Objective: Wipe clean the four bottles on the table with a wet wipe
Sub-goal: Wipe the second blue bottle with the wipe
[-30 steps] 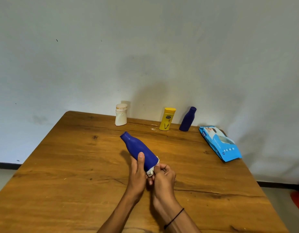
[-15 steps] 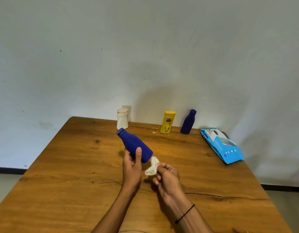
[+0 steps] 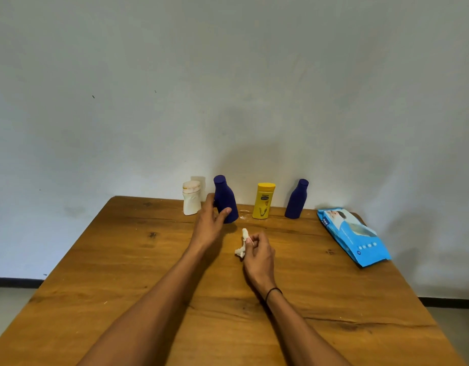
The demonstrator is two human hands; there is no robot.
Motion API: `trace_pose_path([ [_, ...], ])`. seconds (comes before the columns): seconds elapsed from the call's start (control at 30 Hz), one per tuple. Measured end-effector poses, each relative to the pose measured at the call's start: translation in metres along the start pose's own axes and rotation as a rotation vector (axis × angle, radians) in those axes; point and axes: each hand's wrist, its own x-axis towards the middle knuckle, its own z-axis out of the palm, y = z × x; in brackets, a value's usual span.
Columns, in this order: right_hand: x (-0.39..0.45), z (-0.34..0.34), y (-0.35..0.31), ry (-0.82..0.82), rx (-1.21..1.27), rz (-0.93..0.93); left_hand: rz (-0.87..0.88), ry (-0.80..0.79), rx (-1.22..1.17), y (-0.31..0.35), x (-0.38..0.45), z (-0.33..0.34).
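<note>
- Nearest to you, both bare forearms reach out over the wooden table (image 3: 101, 262); a thin black band (image 3: 273, 292) circles your right wrist.
- Your right hand (image 3: 258, 256) hangs just above the tabletop near the middle, fingers curled, pinching a crumpled white wet wipe (image 3: 242, 244) between thumb and fingertips. The wipe sticks up past your knuckles and a scrap of it dangles below them.
- Your left hand (image 3: 211, 223) is further forward and to the left of the right one. Its thumb lies across the front of the lower body of the large blue bottle (image 3: 225, 200) and the fingers curl round the bottle's left side, so it grips that bottle.
- The large blue bottle is upright, cap on top, close to the table's far edge. You cannot tell whether its base touches the wood, as your hand hides part of it.
- Just to its left at the far edge stands a small white bottle (image 3: 191, 198), upright, with a stained cap.
- To the right of the held bottle stands a yellow bottle (image 3: 263, 200), upright, with a printed label facing you.
- Further right stands a second, smaller blue bottle (image 3: 297, 199), upright and leaning slightly to the right in the view. All four bottles form a row along the far edge, apart from one another.
- On the right side of the table lies a blue pack of wet wipes (image 3: 353, 237), flat, well apart from both hands.
- Behind the table rises a plain pale wall (image 3: 228, 88).
</note>
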Motion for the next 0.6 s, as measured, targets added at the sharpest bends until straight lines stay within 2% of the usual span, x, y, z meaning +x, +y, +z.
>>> trace_pose_path([
  [0.13,0.015,0.013,0.0,-0.021,-0.039,-0.067,0.029,-0.089,0.096,-0.002,0.04,0.011],
  [0.23,0.022,0.018,0.002,-0.059,-0.081,-0.076,-0.019,-0.103,0.144,-0.016,0.058,0.02],
  [0.6,0.025,0.018,0.009,-0.07,-0.12,-0.109,-0.061,-0.186,0.273,-0.049,0.076,0.017],
])
